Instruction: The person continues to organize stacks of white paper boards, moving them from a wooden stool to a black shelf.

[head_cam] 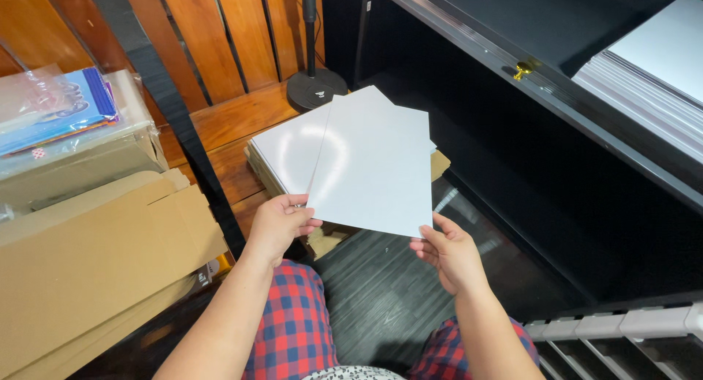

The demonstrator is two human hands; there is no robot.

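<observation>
Checked trousers [293, 329], nearest you. Your left hand [278, 225] and right hand [448, 252] each pinch a lower corner of the white sheet [370, 168], held above its stack [287, 153]. Step: lifting off; next, carry level.

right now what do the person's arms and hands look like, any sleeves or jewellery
Both forearms are bare with no sleeves in view. The left hand and right hand wear no gloves, and no rings, watch or bracelets show. Fingernails are short and unpainted. Below the arms are red and blue checked trousers.

Glossy white sheets [370, 168], matt brown cardboard box [95, 263], varnished wooden boards [220, 36].
</observation>
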